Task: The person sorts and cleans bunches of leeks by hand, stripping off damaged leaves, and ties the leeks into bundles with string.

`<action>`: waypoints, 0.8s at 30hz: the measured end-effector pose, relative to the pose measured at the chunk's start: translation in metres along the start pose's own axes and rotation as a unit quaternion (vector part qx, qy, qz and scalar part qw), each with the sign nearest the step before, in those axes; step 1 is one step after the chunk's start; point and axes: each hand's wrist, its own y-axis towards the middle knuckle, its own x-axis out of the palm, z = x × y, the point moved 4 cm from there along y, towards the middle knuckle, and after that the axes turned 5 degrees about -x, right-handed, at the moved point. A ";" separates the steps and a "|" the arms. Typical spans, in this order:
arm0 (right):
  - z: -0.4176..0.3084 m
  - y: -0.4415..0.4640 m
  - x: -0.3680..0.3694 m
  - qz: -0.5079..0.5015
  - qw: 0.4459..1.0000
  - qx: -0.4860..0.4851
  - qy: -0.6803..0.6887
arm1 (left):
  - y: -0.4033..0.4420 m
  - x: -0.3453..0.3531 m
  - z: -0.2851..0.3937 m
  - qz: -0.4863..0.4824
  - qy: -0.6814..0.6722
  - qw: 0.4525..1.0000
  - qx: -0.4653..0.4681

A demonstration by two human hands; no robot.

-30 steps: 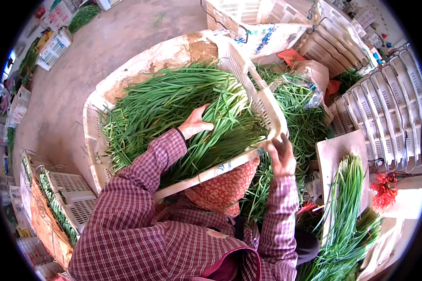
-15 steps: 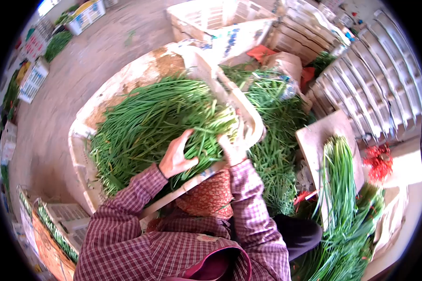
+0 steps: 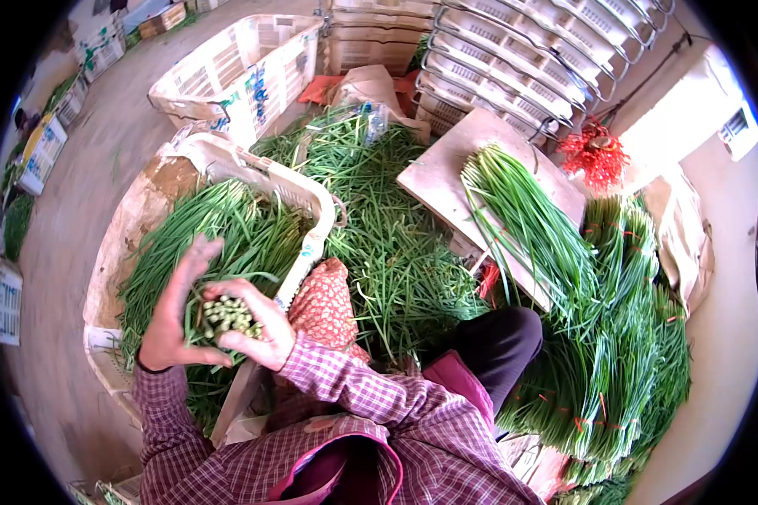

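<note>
My right hand [image 3: 259, 326] is closed round a bunch of chives [image 3: 227, 316], its pale cut ends facing up toward me. Just to its left, my left hand [image 3: 175, 316] is open, fingers stretched upward and thumb reaching under the bunch; whether it touches the stalks I cannot tell. Both hands are over the near part of a large white crate [image 3: 322, 220] lined with a dirty sheet. Loose chives [image 3: 219, 210] fill the crate beneath and beyond my hands.
Loose greens [image 3: 387, 252] cover the floor right of the crate. A board [image 3: 446, 172] bears another bunch [image 3: 522, 210], with red ties [image 3: 596, 158] behind it. Tied bundles [image 3: 598, 353] lie at the right. Stacked crates [image 3: 505, 67] and an open crate [image 3: 219, 76] stand at the back.
My view has turned to the right. My right hand has lifted a bunch from the crate and turned its cut ends toward me. My left hand has come up beside it, still open.
</note>
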 end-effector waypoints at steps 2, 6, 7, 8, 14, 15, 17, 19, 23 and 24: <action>-0.006 0.001 -0.003 0.009 0.999 -0.001 -0.040 | 0.011 0.025 -0.001 -0.023 -0.098 0.995 -0.022; 0.007 -0.006 -0.024 0.074 0.988 -0.002 -0.138 | 0.014 0.044 -0.028 0.013 -0.088 0.995 -0.037; 0.010 -0.008 -0.026 0.075 0.981 0.001 -0.181 | 0.015 0.043 -0.031 0.011 -0.072 0.997 -0.037; 0.013 -0.009 -0.028 0.085 0.982 0.008 -0.166 | 0.018 0.041 -0.024 0.011 -0.054 0.998 -0.024; 0.023 -0.015 -0.040 0.122 0.991 0.018 -0.047 | 0.017 0.031 -0.018 0.053 -0.086 0.992 -0.069; 0.021 -0.016 -0.040 0.151 0.986 0.066 -0.029 | 0.013 0.030 -0.024 0.068 -0.091 0.989 -0.096; 0.026 -0.017 -0.045 0.146 0.983 0.103 -0.050 | 0.011 0.028 -0.019 0.090 -0.118 0.983 -0.111; 0.033 -0.023 -0.043 0.154 0.984 0.088 -0.025 | 0.010 0.029 -0.019 0.109 -0.094 0.984 -0.103; 0.029 -0.016 -0.032 0.137 0.989 0.058 -0.001 | 0.010 0.044 -0.021 0.122 -0.081 0.987 -0.059; 0.031 -0.016 -0.035 0.143 0.988 0.057 -0.025 | 0.010 0.046 -0.021 0.126 -0.053 0.990 -0.036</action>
